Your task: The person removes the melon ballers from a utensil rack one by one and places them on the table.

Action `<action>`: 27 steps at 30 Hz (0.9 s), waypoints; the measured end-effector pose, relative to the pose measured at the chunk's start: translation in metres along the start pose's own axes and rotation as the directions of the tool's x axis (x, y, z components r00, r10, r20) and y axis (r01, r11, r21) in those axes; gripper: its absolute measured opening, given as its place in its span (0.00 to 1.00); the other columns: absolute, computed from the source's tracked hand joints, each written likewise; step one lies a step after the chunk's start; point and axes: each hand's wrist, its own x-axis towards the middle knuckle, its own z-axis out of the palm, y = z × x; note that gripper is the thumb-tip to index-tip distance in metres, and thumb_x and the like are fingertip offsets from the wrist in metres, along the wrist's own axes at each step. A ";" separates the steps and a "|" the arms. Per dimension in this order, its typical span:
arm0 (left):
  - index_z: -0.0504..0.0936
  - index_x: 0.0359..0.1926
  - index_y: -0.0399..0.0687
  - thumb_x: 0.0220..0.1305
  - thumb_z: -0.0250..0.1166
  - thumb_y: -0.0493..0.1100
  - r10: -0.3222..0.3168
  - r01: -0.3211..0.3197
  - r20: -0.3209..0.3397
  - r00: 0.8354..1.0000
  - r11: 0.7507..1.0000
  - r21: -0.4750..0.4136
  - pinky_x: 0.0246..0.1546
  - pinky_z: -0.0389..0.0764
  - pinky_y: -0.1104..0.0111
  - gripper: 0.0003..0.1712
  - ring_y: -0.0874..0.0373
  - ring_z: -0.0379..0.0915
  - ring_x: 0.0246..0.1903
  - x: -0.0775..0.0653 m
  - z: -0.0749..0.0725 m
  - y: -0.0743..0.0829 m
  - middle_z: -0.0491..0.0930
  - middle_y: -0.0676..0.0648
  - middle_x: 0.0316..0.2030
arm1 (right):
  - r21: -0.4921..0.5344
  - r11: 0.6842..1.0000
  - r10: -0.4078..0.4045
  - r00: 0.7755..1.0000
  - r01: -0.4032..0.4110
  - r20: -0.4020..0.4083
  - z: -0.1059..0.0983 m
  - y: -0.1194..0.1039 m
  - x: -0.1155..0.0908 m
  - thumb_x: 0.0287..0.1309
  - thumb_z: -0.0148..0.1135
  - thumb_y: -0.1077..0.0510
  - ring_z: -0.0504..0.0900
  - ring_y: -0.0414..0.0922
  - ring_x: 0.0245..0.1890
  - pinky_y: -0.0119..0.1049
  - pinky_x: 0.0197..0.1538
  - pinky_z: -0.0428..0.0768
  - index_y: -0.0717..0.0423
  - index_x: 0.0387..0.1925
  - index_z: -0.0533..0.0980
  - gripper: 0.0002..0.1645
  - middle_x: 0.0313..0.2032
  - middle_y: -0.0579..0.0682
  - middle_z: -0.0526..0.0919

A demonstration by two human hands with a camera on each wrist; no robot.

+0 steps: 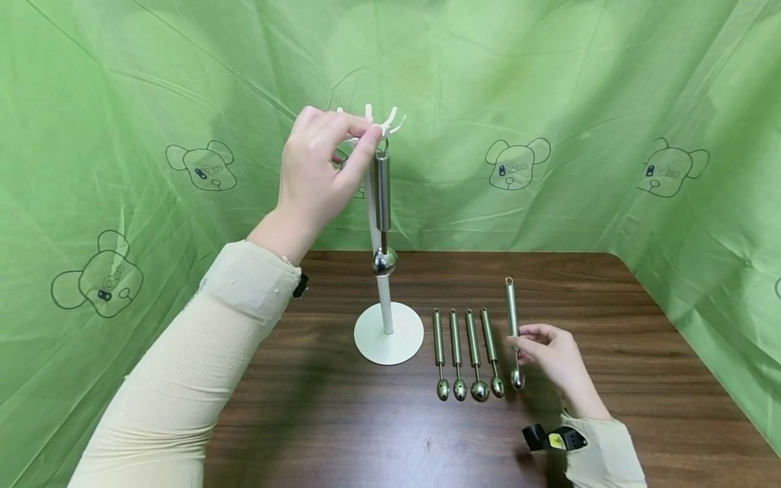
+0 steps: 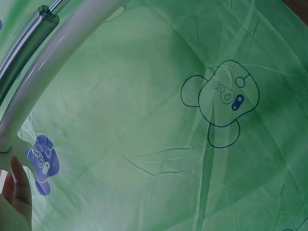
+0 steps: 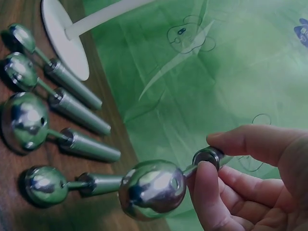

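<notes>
My right hand (image 1: 552,356) pinches the handle of a steel melon baller (image 1: 512,308) between thumb and fingers, with its scoop end toward me. In the right wrist view, the round scoop (image 3: 153,190) of this melon baller sticks out past the fingertips. At the top of a white hook stand (image 1: 386,305), my left hand (image 1: 326,156) grips the hooked head with thumb and fingertips. From one of its hooks hangs another melon baller (image 1: 382,193) by its end ring, scoop down beside the pole. The left palm is turned away from the head view.
Several more melon ballers (image 1: 474,339) lie in a row on the brown wooden table (image 1: 342,434), right of the stand's round base (image 1: 372,339). A green cloth (image 1: 439,68) with bear-head drawings encloses the table at the back and sides.
</notes>
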 end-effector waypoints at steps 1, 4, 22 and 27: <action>0.87 0.38 0.42 0.72 0.58 0.48 -0.005 0.005 0.003 1.000 1.000 -0.002 0.34 0.74 0.71 0.16 0.48 0.72 0.36 0.000 0.000 0.000 0.89 0.47 0.37 | -0.001 1.000 0.008 1.000 -0.008 -0.002 0.000 0.002 0.001 0.60 0.66 0.63 0.82 0.37 0.22 0.33 0.32 0.86 0.78 0.49 0.73 0.23 0.26 0.41 0.84; 0.87 0.38 0.42 0.72 0.58 0.48 -0.014 0.014 0.008 1.000 1.000 -0.011 0.35 0.77 0.71 0.16 0.48 0.73 0.38 0.000 -0.001 0.001 0.89 0.48 0.38 | -0.005 1.000 0.028 1.000 -0.028 -0.001 0.000 0.006 0.003 0.60 0.65 0.64 0.82 0.37 0.22 0.32 0.32 0.86 0.79 0.49 0.72 0.23 0.27 0.43 0.83; 0.87 0.40 0.43 0.72 0.58 0.48 -0.023 0.023 0.016 1.000 1.000 -0.015 0.33 0.79 0.71 0.16 0.50 0.77 0.38 -0.001 -0.001 0.001 0.89 0.47 0.39 | -0.135 0.984 0.124 0.991 -0.116 0.053 0.000 0.034 0.017 0.58 0.66 0.62 0.83 0.38 0.20 0.32 0.30 0.86 0.78 0.47 0.74 0.23 0.25 0.48 0.84; 0.87 0.40 0.43 0.72 0.58 0.49 -0.021 0.022 0.017 1.000 1.000 -0.013 0.34 0.78 0.72 0.17 0.50 0.76 0.37 0.000 -0.001 0.001 0.89 0.47 0.38 | -0.152 0.978 0.155 0.987 -0.146 0.045 0.002 0.038 0.019 0.57 0.66 0.62 0.82 0.38 0.20 0.32 0.29 0.85 0.78 0.45 0.75 0.21 0.25 0.48 0.83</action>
